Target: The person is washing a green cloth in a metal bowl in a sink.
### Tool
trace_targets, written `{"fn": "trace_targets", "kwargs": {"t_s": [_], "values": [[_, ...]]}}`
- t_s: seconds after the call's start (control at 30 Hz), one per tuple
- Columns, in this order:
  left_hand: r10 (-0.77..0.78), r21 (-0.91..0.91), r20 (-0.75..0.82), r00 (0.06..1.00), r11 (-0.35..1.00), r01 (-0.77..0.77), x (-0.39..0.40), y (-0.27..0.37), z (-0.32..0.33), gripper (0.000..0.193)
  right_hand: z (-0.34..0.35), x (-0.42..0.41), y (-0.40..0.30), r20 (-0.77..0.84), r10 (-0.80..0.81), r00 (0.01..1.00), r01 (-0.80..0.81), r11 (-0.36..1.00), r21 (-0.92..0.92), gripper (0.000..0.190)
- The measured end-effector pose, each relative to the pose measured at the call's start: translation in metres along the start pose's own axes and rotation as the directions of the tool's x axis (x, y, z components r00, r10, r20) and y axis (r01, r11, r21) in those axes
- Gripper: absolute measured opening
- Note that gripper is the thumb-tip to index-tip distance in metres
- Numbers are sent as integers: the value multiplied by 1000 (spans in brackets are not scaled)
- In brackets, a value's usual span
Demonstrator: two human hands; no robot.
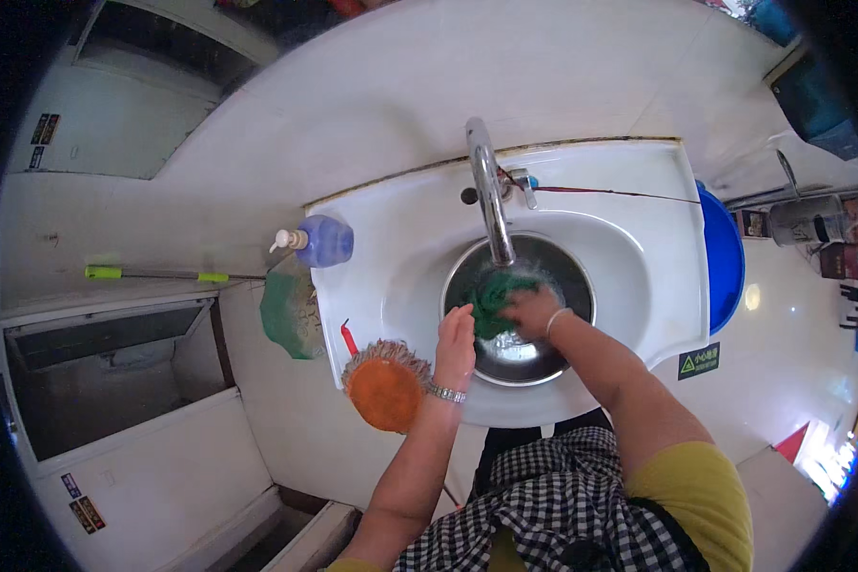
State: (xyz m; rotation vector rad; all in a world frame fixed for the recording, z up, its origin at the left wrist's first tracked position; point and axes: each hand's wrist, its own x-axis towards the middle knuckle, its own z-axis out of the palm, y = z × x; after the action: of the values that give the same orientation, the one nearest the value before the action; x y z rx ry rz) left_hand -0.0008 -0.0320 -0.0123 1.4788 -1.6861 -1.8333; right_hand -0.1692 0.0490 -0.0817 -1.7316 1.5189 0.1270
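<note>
A round metal basin [578,275] sits inside the white ceramic sink [629,286], below the curved chrome faucet [493,200]. In the basin, under the spout, lies a wet green cloth [492,304]. My right hand [535,312] is down in the basin against the cloth's right side; its fingertips are blurred, so its grip cannot be told. My left hand [457,343], with a metal watch on the wrist, is at the basin's left rim, fingers extended and close together, near the cloth's left edge. Nothing shows in its palm, which is partly turned away.
A purple pump bottle [329,240] stands on the sink's left corner. An orange-backed mop head [385,390] leans at the left front edge, near my left forearm. A blue tub [723,257] is right of the sink. A green-handled pole [164,274] lies farther left.
</note>
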Motion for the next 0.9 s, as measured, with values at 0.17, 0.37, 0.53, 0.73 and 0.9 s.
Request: {"fn": "trace_targets", "kwargs": {"t_s": [0.17, 0.37, 0.53, 0.73, 0.9], "values": [[-193, -150, 107, 975, 967, 208, -7, 17, 0, 38, 11, 4, -20, -212, 218, 953, -245, 963, -114, 58], [-250, -227, 157, 955, 932, 281, -5, 14, 5, 38, 12, 5, -22, -298, 436, 850, -484, 868, -113, 50], [-314, -254, 168, 934, 902, 349, -10, 26, 13, 40, -5, -10, 17, -276, 408, 870, -366, 910, 192, 51], [-608, -624, 222, 762, 512, 591, 3, 30, 21, 46, -49, -46, -52, -654, 199, 729, 30, 946, 322, 28], [-340, -622, 582, 739, 399, 674, -2, 43, 12, 43, -91, -118, -107, -745, -77, 662, 363, 903, 229, 31]]}}
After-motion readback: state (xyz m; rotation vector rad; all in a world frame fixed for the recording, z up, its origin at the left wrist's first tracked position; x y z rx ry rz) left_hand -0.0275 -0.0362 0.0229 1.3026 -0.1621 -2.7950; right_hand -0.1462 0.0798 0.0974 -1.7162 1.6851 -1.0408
